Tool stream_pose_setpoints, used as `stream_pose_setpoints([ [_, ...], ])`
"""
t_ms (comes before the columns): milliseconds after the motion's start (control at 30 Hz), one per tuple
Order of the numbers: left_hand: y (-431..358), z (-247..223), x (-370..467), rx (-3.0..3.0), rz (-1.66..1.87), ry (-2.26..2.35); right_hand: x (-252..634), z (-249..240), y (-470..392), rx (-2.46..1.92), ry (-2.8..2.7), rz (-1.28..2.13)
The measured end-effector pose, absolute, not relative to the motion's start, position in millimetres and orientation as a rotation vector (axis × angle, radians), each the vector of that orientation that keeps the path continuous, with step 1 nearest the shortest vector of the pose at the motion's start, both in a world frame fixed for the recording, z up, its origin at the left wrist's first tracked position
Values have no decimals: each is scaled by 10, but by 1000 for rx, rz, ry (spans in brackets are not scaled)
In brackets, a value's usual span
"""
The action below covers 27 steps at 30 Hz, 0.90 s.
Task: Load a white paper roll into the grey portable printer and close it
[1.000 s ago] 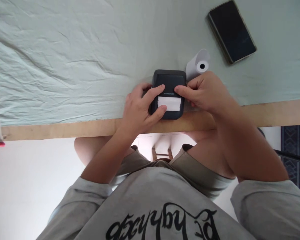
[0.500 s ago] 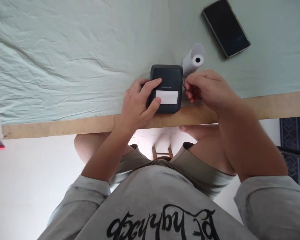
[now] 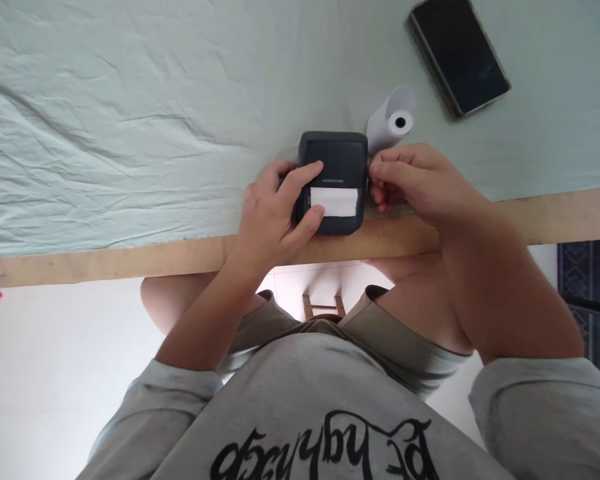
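A small black portable receipt printer [image 3: 333, 155] lies near the table's front edge, with a strip of white paper [image 3: 336, 203] across its lower part. My left hand [image 3: 277, 207] grips it from the left, index finger and thumb resting on its top face. At the printer's right side is my right hand [image 3: 405, 177], fingers pinched together against or very near that edge. Whatever the pinch may hold is hidden. Just beyond the right hand lies a white paper roll [image 3: 379, 131] with a dark core, its loose end curling up.
A dark phone [image 3: 460, 57] in a clear-edged case lies at the back right. The pale green cloth [image 3: 155, 120] is wrinkled on the left. A wooden table edge [image 3: 105, 263] runs along the front, above my legs.
My right hand's pinched fingers have come closer to the printer's right side. The left hand keeps its hold on the printer. The whole view has shifted slightly.
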<state>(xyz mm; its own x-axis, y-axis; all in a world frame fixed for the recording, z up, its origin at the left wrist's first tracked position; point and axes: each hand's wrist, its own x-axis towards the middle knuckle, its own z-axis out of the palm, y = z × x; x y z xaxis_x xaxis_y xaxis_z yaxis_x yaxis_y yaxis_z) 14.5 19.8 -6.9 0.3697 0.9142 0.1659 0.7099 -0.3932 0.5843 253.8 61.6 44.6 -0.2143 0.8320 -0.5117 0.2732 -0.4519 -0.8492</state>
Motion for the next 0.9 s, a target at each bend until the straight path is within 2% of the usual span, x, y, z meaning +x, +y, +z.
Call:
stream_pose_setpoints([
  [267, 194, -73, 152, 2228, 633, 1431, 2711, 297, 630, -1375, -1525, 1797],
  [900, 196, -101, 144, 2251, 695, 1394, 2706, 332, 623, -1410, -1639, 1730],
])
